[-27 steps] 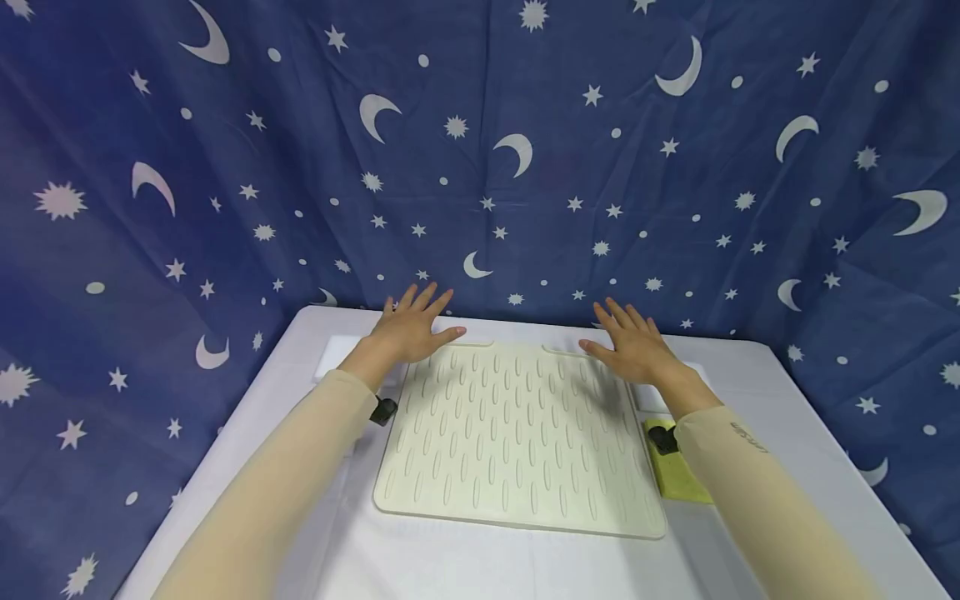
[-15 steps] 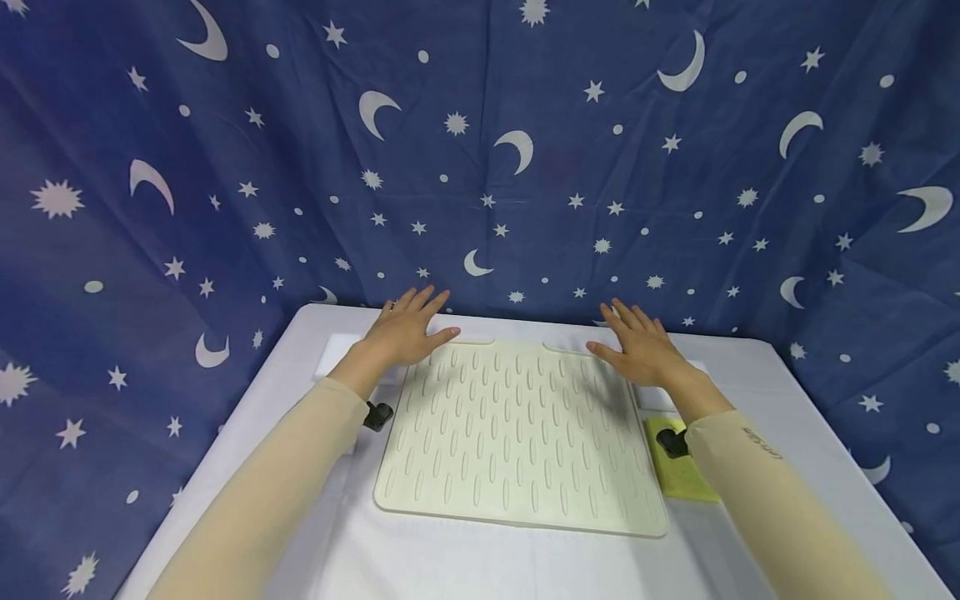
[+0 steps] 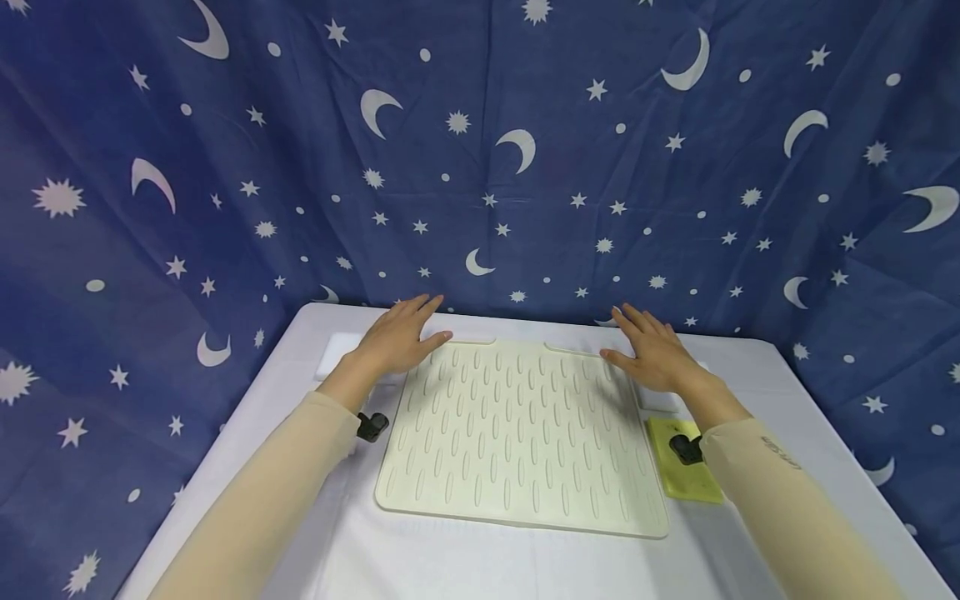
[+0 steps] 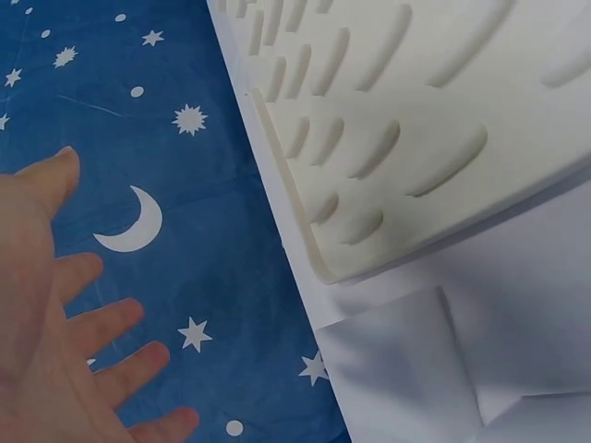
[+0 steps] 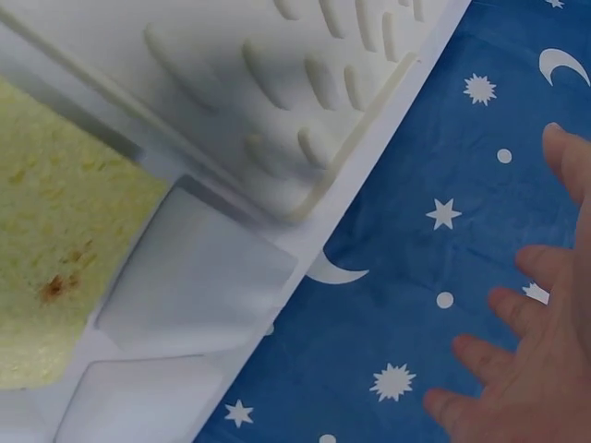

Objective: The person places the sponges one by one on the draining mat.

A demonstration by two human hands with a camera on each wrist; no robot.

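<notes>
An off-white mat with rows of raised oval ridges [image 3: 517, 442], which looks like a drying mat, lies flat on the white-covered table. Over its back left corner is my left hand [image 3: 393, 340], fingers extended and holding nothing. My right hand [image 3: 654, 354] hovers near the back right corner, its fingers spread and likewise free of any object. In the left wrist view that hand [image 4: 83, 323] appears apart from the mat [image 4: 369, 148]. The right wrist view also shows a gap between the right hand [image 5: 531, 341] and the mat [image 5: 305, 92].
A yellow sponge-like block [image 3: 686, 483] lies right of the mat, partly behind the right wrist. Flat white pieces [image 5: 194, 277] sit beside it, with another white piece [image 4: 397, 360] on the left. A blue moon-and-star curtain [image 3: 480, 167] hangs behind the table.
My hands have drifted slightly apart, the left one leftward and the right one rightward. The mat and the things beside it have stayed in place.
</notes>
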